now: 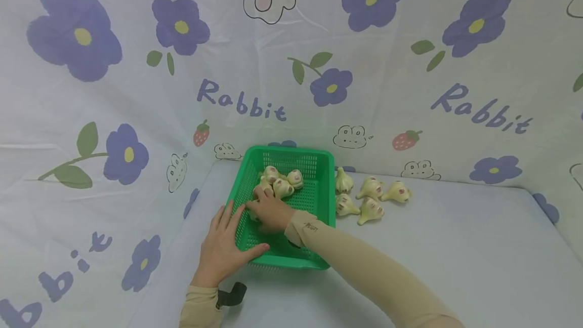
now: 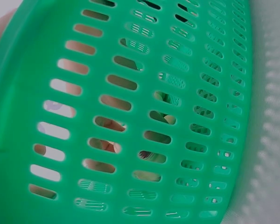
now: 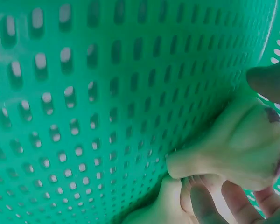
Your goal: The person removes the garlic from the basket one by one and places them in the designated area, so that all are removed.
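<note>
A green plastic basket [image 1: 331, 206] with slotted walls stands on the white table. Inside it, my right hand [image 1: 272, 212] reaches down near the left wall and holds a garlic bulb [image 3: 245, 144], thumb on one side and fingers on the other. Another garlic bulb [image 3: 161, 205] lies beside it on the basket floor. Several more garlic bulbs [image 1: 283, 188] are grouped toward the back of the basket. My left hand [image 1: 223, 247] rests at the basket's left front corner, fingers straight and spread along the rim. The left wrist view shows mostly the slotted basket wall [image 2: 98, 79].
Right of the basket, several garlic bulbs [image 1: 371, 210] lie close together on the table [image 1: 455, 247]. A white cloth [image 1: 382, 75] printed with flowers and rabbits hangs behind and at the sides. A black wrist-worn piece [image 1: 233, 295] juts out beside the left sleeve.
</note>
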Demonstrator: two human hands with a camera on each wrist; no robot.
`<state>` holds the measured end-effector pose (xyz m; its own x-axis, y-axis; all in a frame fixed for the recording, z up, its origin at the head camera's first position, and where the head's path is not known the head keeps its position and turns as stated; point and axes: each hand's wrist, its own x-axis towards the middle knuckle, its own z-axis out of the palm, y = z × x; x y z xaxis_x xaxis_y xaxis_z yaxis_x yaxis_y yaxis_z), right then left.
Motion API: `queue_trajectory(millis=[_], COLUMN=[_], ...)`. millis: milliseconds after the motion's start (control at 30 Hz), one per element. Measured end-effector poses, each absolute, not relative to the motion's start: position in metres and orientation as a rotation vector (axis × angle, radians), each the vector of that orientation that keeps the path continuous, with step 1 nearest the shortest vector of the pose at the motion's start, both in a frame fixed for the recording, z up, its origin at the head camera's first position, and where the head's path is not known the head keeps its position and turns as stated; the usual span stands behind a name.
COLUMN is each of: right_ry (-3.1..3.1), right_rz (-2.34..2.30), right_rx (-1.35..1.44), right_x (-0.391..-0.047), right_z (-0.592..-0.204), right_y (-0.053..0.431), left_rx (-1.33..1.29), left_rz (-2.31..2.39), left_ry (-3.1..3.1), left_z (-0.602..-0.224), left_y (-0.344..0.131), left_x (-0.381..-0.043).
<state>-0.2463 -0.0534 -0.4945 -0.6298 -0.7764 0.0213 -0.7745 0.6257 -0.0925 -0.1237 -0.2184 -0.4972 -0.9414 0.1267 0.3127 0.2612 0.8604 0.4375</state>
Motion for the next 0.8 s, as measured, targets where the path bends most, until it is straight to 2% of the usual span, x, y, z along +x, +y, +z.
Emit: queue_trajectory(millis=[800], right_ry=[2.833], right_rz=[-0.04], right_rx=[-1.359], right_x=[-0.241], right_z=[-0.496], right_y=[-0.0568], left_rx=[-0.268], left_rz=[-0.713], left_ry=[-2.771], left_z=[-0.4914], left_y=[-0.2139], left_x=[-0.1229])
